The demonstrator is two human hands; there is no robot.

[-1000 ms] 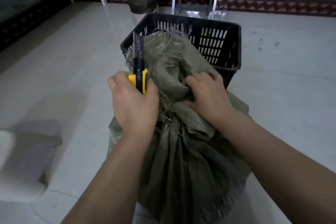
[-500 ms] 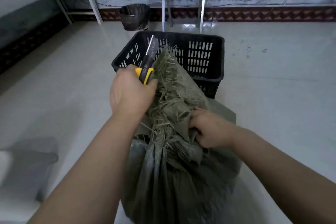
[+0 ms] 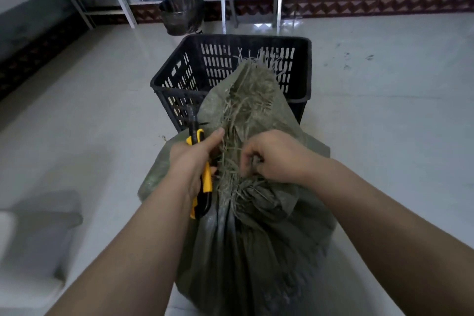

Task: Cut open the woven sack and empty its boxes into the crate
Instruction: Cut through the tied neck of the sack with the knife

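Lowered from beside the frayed top, the left hand (image 3: 191,159) clenches the utility knife (image 3: 201,174); the right hand (image 3: 273,155), at three o'clock, pinches the sack's neck (image 3: 246,187). A slipping blade could nick those fingers.

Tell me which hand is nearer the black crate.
Left. The left hand, holding the yellow knife, sits just below the black crate and its near-left corner; the right hand grips the sack slightly farther back.

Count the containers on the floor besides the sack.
2. The black crate stands just beyond the sack; a lined bin sits farther back by the wall. Others may lie out of view.
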